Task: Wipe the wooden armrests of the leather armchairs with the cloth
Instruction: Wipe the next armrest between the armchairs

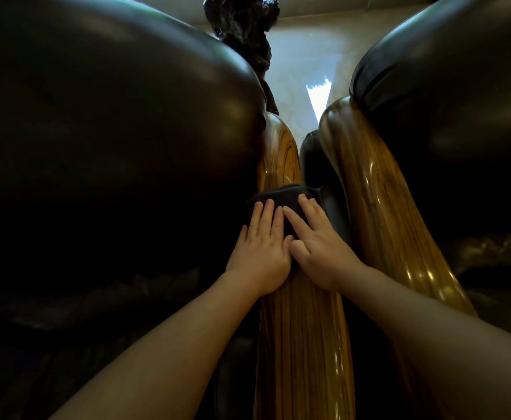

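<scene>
A glossy striped wooden armrest of the left leather armchair runs up the middle of the view. A dark cloth lies across it about halfway along. My left hand and my right hand rest side by side, flat on the cloth with fingers stretched forward, pressing it onto the wood. A second wooden armrest of the right leather armchair runs parallel just to the right, untouched by either hand.
A narrow dark gap separates the two armrests. Beyond the chairs stands a dark carved sculpture on a pale shiny floor. Bulky leather cushions close in on both sides.
</scene>
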